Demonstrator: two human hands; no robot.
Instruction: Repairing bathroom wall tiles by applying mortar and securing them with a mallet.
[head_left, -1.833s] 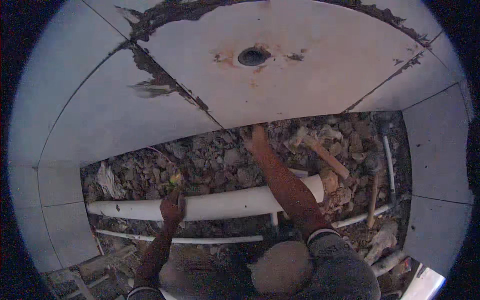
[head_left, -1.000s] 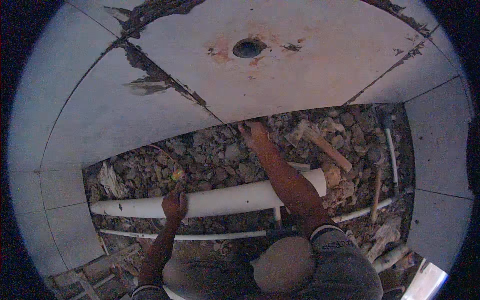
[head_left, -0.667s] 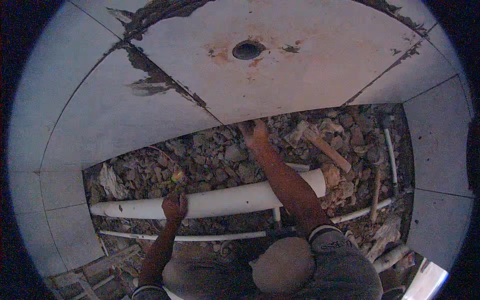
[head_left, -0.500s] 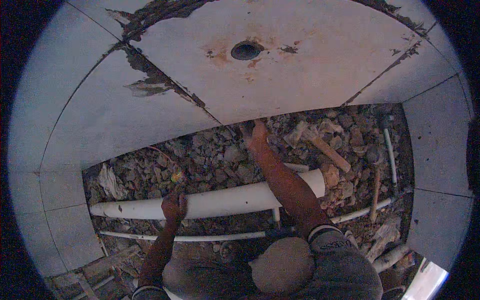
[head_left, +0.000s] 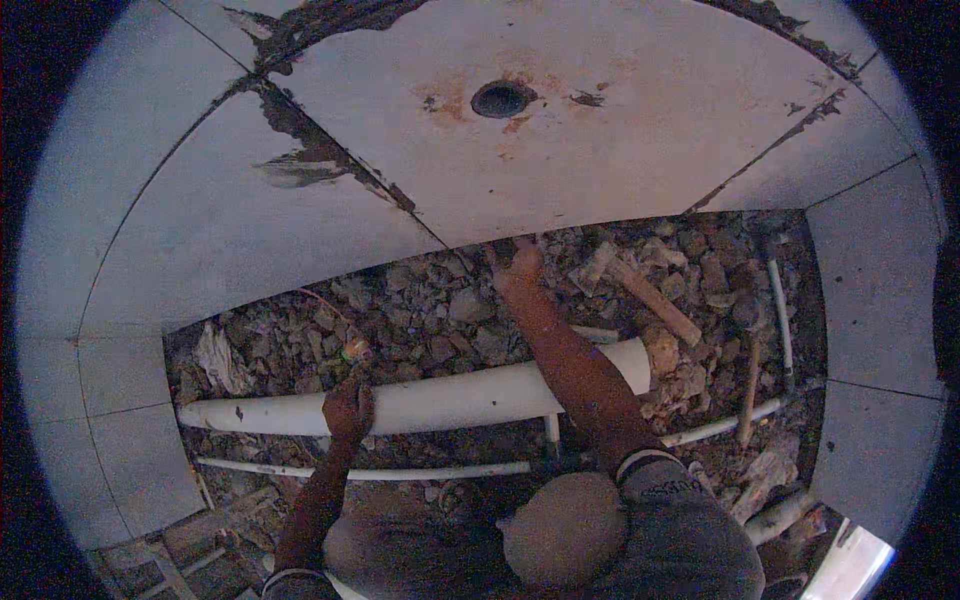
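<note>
My hands are well apart: my curled left hand (head_left: 349, 408) is over the thick white pipe (head_left: 460, 396), beside a small yellow-green thing (head_left: 355, 349); my right hand (head_left: 518, 268) reaches beyond it to the pale tile's (head_left: 560, 180) edge. I can't tell what either grips. The pipe runs left to right, nearer my left.

Right sleeve (head_left: 695, 525), well behind my right hand (head_left: 516, 270): short, dark grey, pale-edged cuff (head_left: 643, 458), dark lettering (head_left: 673, 488). Left sleeve (head_left: 297, 586), behind my left hand (head_left: 348, 409): dark, pale-edged.
</note>
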